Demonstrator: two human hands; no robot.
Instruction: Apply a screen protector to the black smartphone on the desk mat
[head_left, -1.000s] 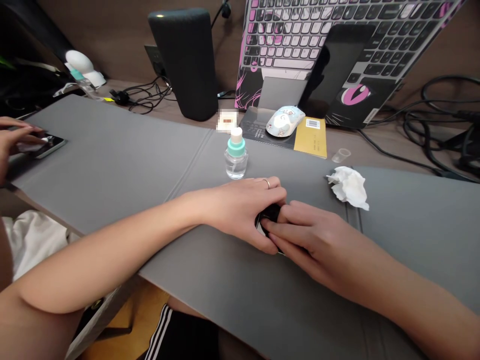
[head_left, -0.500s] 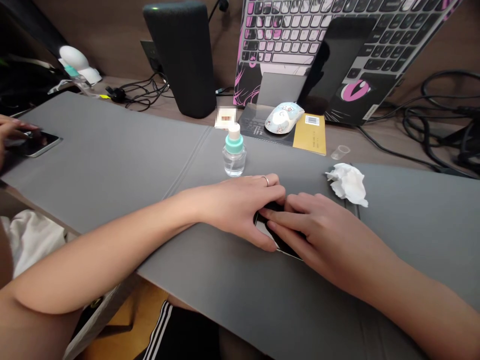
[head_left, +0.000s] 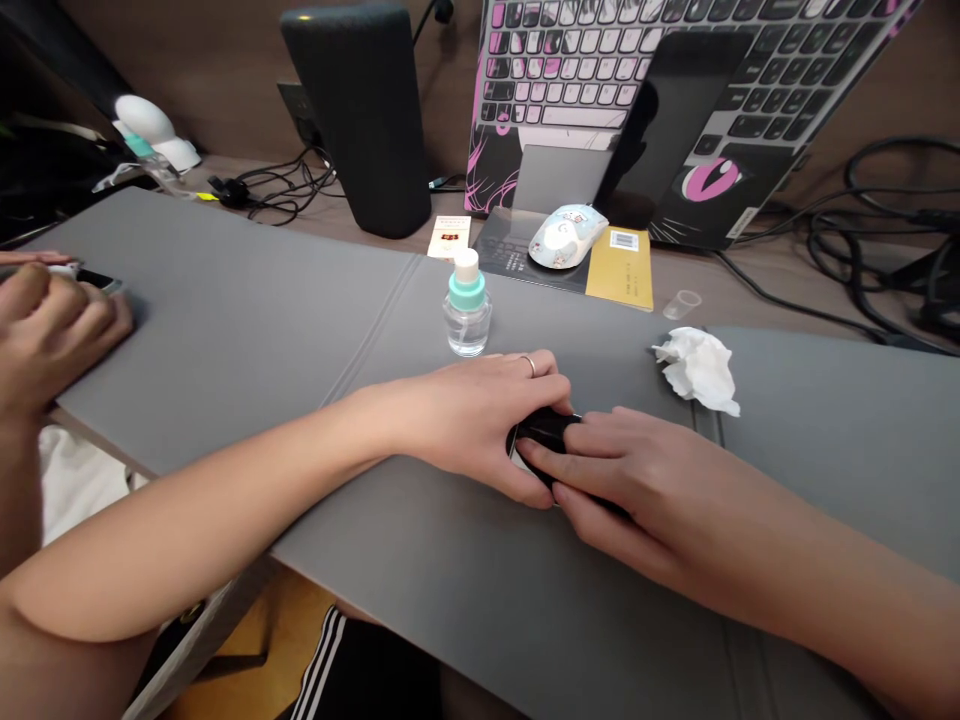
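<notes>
My left hand (head_left: 480, 415), a ring on one finger, lies on the grey desk mat (head_left: 247, 330) and clasps the left end of a small dark flat object (head_left: 544, 432), perhaps a phone. My right hand (head_left: 630, 475) rests flat over the object's right part, fingertips pressed on its dark face. Most of the object is hidden under both hands. A small clear bottle with a teal collar and white cap (head_left: 466, 305) stands just behind my left hand. A crumpled white tissue (head_left: 697, 370) lies to the right, behind my right hand.
Another person's hand (head_left: 45, 335) is on a phone (head_left: 97, 285) at the mat's far left. Behind stand a dark speaker (head_left: 364, 120), a propped pink-and-grey keyboard (head_left: 652, 70), a patterned mouse (head_left: 566, 232) on a yellow-edged booklet, a clear cap (head_left: 681, 303) and cables (head_left: 870, 240).
My right fingers have slid slightly across the dark object while my left hand kept hold. The other person's hand at the left has moved in over the phone.
</notes>
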